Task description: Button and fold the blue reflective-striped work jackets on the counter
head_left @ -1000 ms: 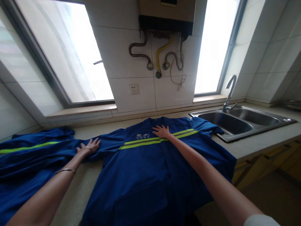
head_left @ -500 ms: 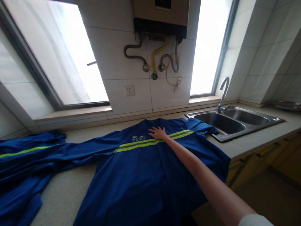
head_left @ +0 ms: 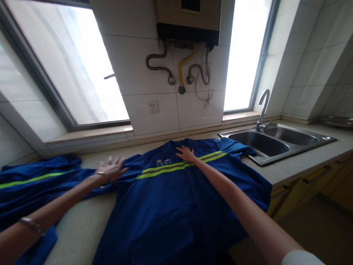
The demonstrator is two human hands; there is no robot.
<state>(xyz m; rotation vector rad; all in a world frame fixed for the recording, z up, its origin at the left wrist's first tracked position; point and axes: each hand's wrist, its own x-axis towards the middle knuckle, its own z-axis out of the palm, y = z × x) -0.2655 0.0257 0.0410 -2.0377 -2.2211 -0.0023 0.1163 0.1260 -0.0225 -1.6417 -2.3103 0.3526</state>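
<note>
A blue work jacket [head_left: 162, 198] with a yellow-green reflective stripe lies spread on the countertop [head_left: 82, 217], its lower part towards me. My right hand [head_left: 187, 154] rests on its upper chest with the fingers spread, just under the collar. Over the sleeve on the left is my left hand [head_left: 111, 169], fingers apart and slightly blurred; whether it touches the cloth I cannot tell. Beyond that sleeve, more blue clothing [head_left: 38, 184] with a similar stripe lies in folds at the far left, partly behind my left forearm.
A double steel sink [head_left: 275, 143] with a tall faucet [head_left: 264, 110] is set into the counter on the right. A water heater [head_left: 189, 18] with hoses hangs on the tiled wall above a socket [head_left: 153, 107]. Yellow cabinets [head_left: 311, 184] run below the counter's edge.
My left hand has come into view from the left, over the jacket's sleeve. The right hand stays on the jacket's chest. The view has shifted slightly.
</note>
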